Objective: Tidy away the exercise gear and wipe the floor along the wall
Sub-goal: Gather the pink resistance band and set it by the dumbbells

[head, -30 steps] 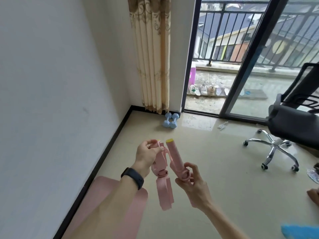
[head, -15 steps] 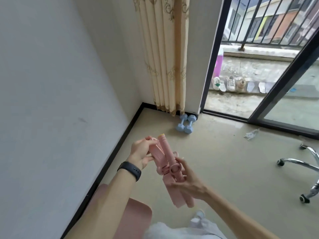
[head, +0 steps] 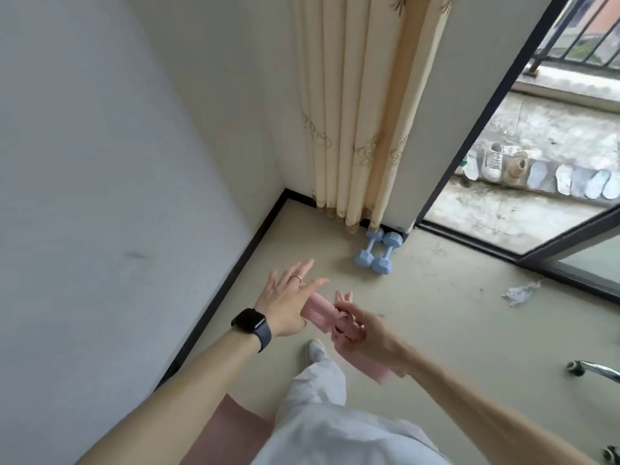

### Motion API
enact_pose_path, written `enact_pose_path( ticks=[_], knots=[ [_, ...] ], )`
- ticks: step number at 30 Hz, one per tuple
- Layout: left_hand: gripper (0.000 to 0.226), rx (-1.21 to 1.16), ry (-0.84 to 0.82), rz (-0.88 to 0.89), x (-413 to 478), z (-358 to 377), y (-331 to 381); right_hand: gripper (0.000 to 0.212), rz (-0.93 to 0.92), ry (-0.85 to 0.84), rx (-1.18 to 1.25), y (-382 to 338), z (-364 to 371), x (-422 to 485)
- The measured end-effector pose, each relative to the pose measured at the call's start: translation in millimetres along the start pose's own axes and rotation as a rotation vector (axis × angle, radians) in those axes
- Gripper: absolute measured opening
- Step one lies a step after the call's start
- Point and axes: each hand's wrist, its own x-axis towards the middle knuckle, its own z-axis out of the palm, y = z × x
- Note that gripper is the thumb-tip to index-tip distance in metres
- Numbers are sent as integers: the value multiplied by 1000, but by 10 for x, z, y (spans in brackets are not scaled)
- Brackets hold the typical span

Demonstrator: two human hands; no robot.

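Room corner beside a balcony door, lit by daylight

White walls (head: pixel 100 162) are edged by black skirting (head: pixel 235 263); a beige floor (head: pixel 469 330) is seen, a cream curtain (head: pixel 362 112) hung at 12 o'clock, the balcony (head: pixel 536 146) shown at 2 o'clock.

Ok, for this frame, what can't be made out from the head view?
- Pink exercise gadget: mostly covered by the right hand and left hand; its type is unclear.
- Pink mat: hidden behind the left forearm and trouser leg.
- Chair base: cut off by the right edge.
- Crumpled scrap on the floor: too small to identify.
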Motion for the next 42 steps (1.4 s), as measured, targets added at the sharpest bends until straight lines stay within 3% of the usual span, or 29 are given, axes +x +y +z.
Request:
enact_pose_path(
  ticks=[4, 7, 10, 13, 15, 21, 23, 27, 31, 37, 42],
  knots=[
    [37, 109, -126, 111, 565, -263, -260, 60, -58, -38, -162, -16, -380, 581],
    [20, 32, -285, 86, 904, -404, -343, 60, -51, -68, -401, 48, -585, 892],
    [24, -1, -292, 46, 1305, -404, -445, 47, 83, -100, -512, 174, -822, 1243],
    [30, 5, -262, 30, 1711, -266, -550, 34, 177, -348, -589, 397, -973, 1647],
    [28, 25, -220, 31, 1950, -181, -618, 31, 192, -418, -605, 589, -992, 1938],
    [45, -21, -151, -98, 2548, 211, -985, 53, 35, -224, -742, 985, -876, 2851],
    [54, -34, -146, -134, 2763, 351, -1134, 46, 5, -156, -765, 1084, -791, 3117],
    [63, -49, -109, -160, 3334, 671, -1425, 52, 71, -123, -759, 1301, -621, 3690],
    [57, -28, -163, -106, 3947, 1092, -1802, 62, 179, -193, -736, 1673, -351, 4221],
    [51, 47, -179, 15, 4844, 1781, -2377, 52, 256, -192, -686, 2311, 171, 4945],
    [44, 87, -93, 50, 5529, 2382, -2726, 53, 254, -82, -665, 2903, 480, 5637]
  ],
)
